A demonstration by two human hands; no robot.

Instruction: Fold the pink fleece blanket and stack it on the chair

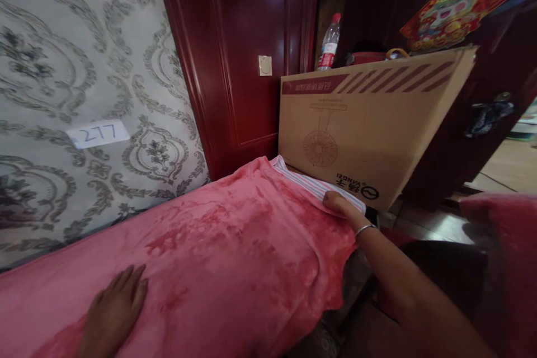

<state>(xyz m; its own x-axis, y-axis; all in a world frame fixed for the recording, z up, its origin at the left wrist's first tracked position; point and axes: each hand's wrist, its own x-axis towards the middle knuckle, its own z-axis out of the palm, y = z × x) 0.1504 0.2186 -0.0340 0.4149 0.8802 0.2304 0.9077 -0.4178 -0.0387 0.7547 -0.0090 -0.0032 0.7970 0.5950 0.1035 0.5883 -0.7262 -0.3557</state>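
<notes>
Left hand (113, 313) spread open and palm down on the pink fleece blanket (218, 235), fingers slightly apart, gripping nothing; right hand (342, 205) stretched out to the far end, fingers together and gently curved over the folded edge of a striped cotton sheet (312, 185), with no telling whether that edge is pinched or only pressed. Better with light, flat pressure on fleece this soft, no bunching, no dragging against the nap, and with the fold kept straight under the fingertips. Blanket lying along a long, soft shape, plush and mottled with darker crushed patches, its rumpled side hanging loose below the right forearm; pale sheet showing at the far end in thin pink and blue stripes, just touching a tilted corrugated cardboard box (369, 123) printed with a line drawing of a fan. Thin metal bangle (364, 229) around the right wrist. To the left, a grey-and-cream damask surface (62, 50) carrying a white paper label (98, 134) marked 277, and beside it a glossy dark red panelled wooden door (235, 56) with a small square wall switch (265, 65); beyond the box, a plastic bottle (330, 42) with a red label and a red-and-gold paper decoration (455, 11)
</notes>
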